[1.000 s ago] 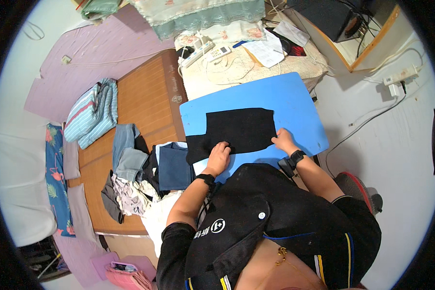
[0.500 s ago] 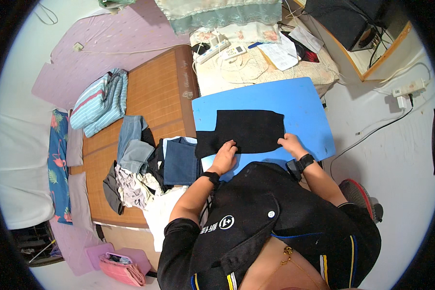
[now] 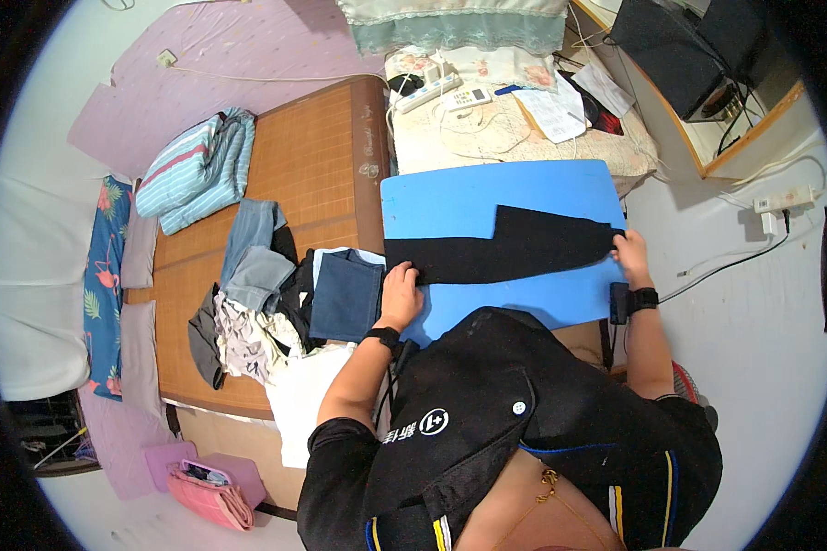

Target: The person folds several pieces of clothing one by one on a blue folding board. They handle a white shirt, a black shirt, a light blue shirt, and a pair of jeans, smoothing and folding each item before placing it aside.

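Note:
A pair of black trousers (image 3: 515, 248) lies doubled lengthwise across the blue tabletop (image 3: 441, 202), narrow at the left and wider from the middle on. At its right end, by the table's right edge, my right hand (image 3: 631, 255) is closed on the cloth. My left hand (image 3: 402, 294) grips the near edge at the left end with curled fingers. Just left of that hand sits a folded dark blue garment (image 3: 346, 298), on the side of the bed.
A brown mat (image 3: 303, 138) covers the bed, bearing a heap of clothes (image 3: 253, 335), a white cloth (image 3: 299, 413) and a striped quilt (image 3: 198, 174). Behind the table, a power strip (image 3: 429, 92), remote control (image 3: 469, 98) and papers (image 3: 553, 108) lie on a patterned cover. A cable (image 3: 726, 275) crosses the floor.
The trousers have been spread out to the right into a longer strip. My right hand has moved right with their end, and my left hand has shifted left along the near edge.

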